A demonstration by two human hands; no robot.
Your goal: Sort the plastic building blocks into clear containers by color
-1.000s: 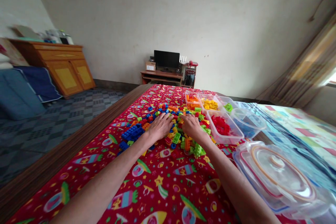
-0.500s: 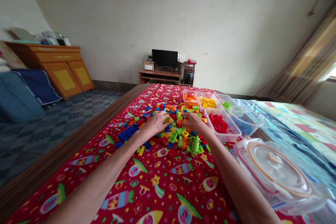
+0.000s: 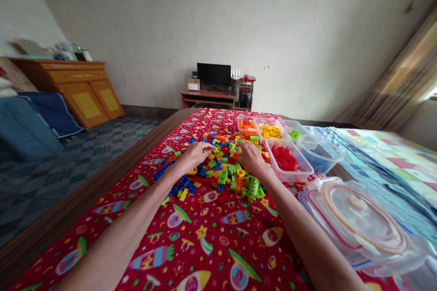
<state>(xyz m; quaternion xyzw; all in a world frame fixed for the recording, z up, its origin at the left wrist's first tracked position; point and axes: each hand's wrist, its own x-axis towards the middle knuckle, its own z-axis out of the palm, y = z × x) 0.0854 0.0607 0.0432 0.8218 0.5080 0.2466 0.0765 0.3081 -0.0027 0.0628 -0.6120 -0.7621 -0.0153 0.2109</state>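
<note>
On the red cloth (image 3: 191, 248) we find loose bricks (image 3: 223, 176) heaped. Among them, our left hand (image 3: 197, 154) and right hand (image 3: 251, 158) each show a part-curled grip; whether loaded, we cannot tell. We judge picking-through in hand; next calls for a clean pinch. Beyond: boxed yellow bricks (image 3: 269, 131).

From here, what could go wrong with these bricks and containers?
The right forearm runs close to the stacked lids; swinging outward might knock them. The mixed brick pile lies close beside the container of red bricks, so stray colours could get in. The right hand hides some bricks, so a wrong pick is possible.
</note>
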